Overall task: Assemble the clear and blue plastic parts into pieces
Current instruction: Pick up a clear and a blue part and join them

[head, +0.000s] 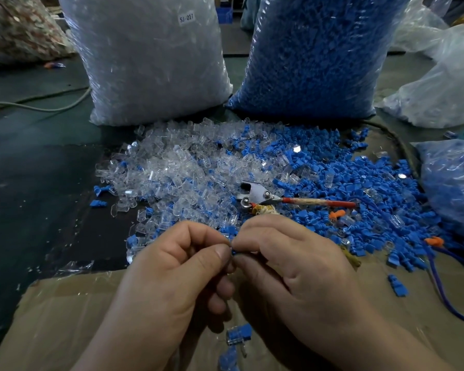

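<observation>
Left to right: 1 patterned sack [16,30] at the far left corner of the dark mat [38,170], 1 pale cable [38,107] lying across the mat beside it. 2 full bags upright along the far edge: clear-parts bag [150,70] labelled SJ-017, and blue-parts bag [314,57] just right of it, bases nearly touching. In front of them, 2 loose heaps, too many parts to count: clear heap [172,178] left, blue heap [346,178] right, mixed where they meet. 2 stray blue parts [98,203] sit just off the clear heap's left edge. 1 cutter [260,195] with red handles lies on the seam between the heaps, jaws pointing left. 2 orange parts [336,215] lie in the blue heap. Cardboard sheet [65,317] covers the near edge. Left hand [172,266] and right hand [292,263] are both over the cardboard with fingers curled tight, thumb and forefinger tips meeting and pinching one small piece [235,252]. Only a blue sliver of it shows, so I can't tell if a clear half is on it. 2 assembled pieces [239,333] rest on the cardboard below the hands. At the right edge: 1 part-filled bag [453,183] of blue, crumpled clear bags [439,89] behind it, 1 blue cord [439,290] trailing to the near right corner
</observation>
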### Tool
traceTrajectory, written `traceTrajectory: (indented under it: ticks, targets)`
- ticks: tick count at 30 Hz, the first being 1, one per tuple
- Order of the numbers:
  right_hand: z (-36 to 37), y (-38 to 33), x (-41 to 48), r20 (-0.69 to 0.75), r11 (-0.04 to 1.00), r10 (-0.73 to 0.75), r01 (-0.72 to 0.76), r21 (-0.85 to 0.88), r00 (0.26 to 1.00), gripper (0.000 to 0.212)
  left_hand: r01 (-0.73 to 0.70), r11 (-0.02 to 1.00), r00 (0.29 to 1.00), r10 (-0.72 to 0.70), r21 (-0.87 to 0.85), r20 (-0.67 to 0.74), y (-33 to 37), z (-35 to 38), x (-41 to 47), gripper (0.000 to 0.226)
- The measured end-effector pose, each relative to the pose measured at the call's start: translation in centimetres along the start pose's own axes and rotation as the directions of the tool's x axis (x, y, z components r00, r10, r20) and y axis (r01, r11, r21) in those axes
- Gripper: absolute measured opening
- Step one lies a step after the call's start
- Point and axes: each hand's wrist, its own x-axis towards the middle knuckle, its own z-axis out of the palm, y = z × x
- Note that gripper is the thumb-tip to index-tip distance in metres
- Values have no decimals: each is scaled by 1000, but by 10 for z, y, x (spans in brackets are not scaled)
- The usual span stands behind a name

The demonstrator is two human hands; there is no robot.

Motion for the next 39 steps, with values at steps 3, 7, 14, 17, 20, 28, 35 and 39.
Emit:
traceTrajectory:
  ticks: [3,7,14,17,20,28,35,39]
  targets:
    - [0,0,1,15,999,-32,32,-8,999,17,5,998,1000,-4,-56,11,-2,-2,1,6]
    - [-3,0,0,83,995,-62,69,-77,995,24,-25,1000,999,25,-19,20,-3,0,0,23]
    - [-24,31,7,139,701,441,-243,-671,887,77,-80,993,991,88,85,-97,0,-4,2,33]
    - [-26,39,10,161,652,499,-247,-717,851,74,-53,995,995,59,79,-80,4,-2,-1,27]
    - [-27,38,15,134,632,507,-261,-730,852,72,-45,997,994,51,62,-96,4,-3,-1,20]
    - [-35,28,17,47,722,404,-287,-630,913,58,-87,993,985,98,83,-142,2,-9,3,32]
    - [-38,5,5,131,891,151,-78,-446,980,54,-188,972,967,208,140,-147,5,-14,4,33]
    - [-40,2,4,206,895,140,-35,-444,968,56,-260,954,950,280,152,-134,5,-15,4,37]
